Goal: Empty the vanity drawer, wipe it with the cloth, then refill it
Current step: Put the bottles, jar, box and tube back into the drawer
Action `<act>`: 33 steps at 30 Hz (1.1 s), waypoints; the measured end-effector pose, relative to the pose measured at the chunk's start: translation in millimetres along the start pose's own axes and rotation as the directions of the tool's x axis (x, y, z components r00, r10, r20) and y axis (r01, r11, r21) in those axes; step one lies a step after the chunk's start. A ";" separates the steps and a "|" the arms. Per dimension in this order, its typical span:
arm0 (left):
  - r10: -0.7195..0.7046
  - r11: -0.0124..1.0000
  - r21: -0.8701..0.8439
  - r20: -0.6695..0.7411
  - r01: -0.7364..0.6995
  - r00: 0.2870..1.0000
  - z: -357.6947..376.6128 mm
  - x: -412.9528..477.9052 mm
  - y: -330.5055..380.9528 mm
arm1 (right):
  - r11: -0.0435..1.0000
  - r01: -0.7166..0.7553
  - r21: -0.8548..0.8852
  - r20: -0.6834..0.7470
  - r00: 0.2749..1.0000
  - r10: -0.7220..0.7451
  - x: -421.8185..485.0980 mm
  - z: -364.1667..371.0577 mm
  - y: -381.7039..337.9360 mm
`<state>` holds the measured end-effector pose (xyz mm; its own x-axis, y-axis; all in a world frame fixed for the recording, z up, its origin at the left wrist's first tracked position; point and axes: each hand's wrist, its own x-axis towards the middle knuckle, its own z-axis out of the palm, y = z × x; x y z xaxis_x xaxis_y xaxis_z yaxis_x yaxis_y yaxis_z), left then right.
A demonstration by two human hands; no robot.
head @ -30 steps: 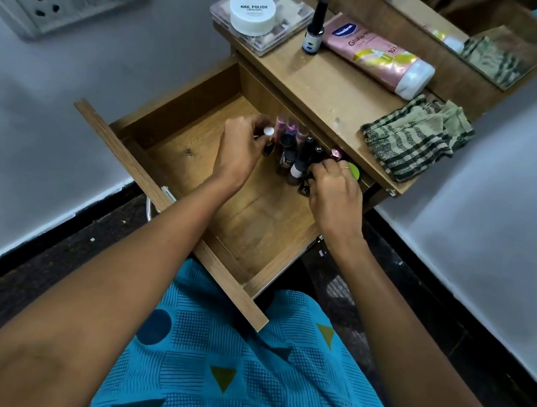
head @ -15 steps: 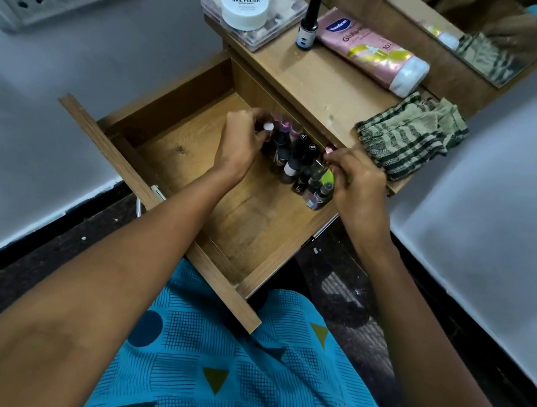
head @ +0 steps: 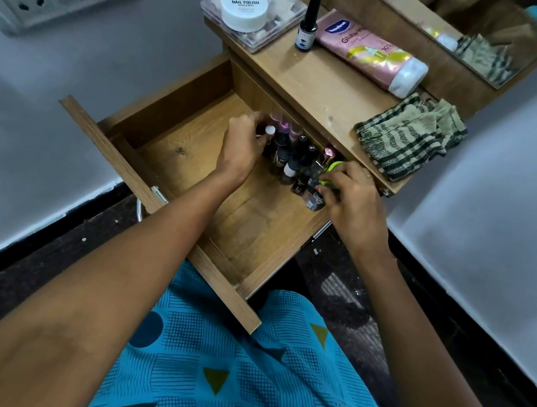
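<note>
Presently, wooden vanity drawer (head: 191,160) is pulled out beneath the vanity top (head: 309,83); nail polish bottles (head: 294,159) are clustered upright at its back right corner.

- Left hand (head: 242,146): fingers are curled round a white-capped bottle (head: 270,131) at the cluster's left edge.
- Right hand (head: 352,196): a green-lidded container (head: 332,169) is gripped at the cluster's right end.
- Checked cloth (head: 410,143) is laid crumpled on the top's right end.
- Also on top: white "NAIL POLISH" tub (head: 244,7), small dark bottle (head: 308,25), pink lotion tube (head: 370,51) — laid flat.
</note>
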<state>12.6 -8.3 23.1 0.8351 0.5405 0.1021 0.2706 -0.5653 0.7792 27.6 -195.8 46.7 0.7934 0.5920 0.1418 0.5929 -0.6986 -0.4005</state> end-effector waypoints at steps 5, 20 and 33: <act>-0.006 1.000 -0.016 -0.004 0.006 1.000 -1.0 -1.1 0.0 | 0.998 -0.007 -0.062 0.058 0.998 0.011 -0.5 -1.0 -1.6; -0.025 0.999 -0.036 -0.010 0.025 1.000 -6.6 -2.0 1.7 | 0.992 0.004 -0.123 0.095 0.995 0.008 0.2 0.3 -2.9; 0.056 0.995 -0.067 -0.246 -0.075 0.968 -44.4 30.8 18.1 | 0.998 0.043 0.056 -0.158 0.987 -0.033 48.4 -17.5 -32.0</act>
<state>21.9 25.7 67.9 0.7053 0.6447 0.2950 0.1747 -0.5613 0.8090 49.4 -151.9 82.2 0.7851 0.5439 0.2963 0.6174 -0.6493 -0.4442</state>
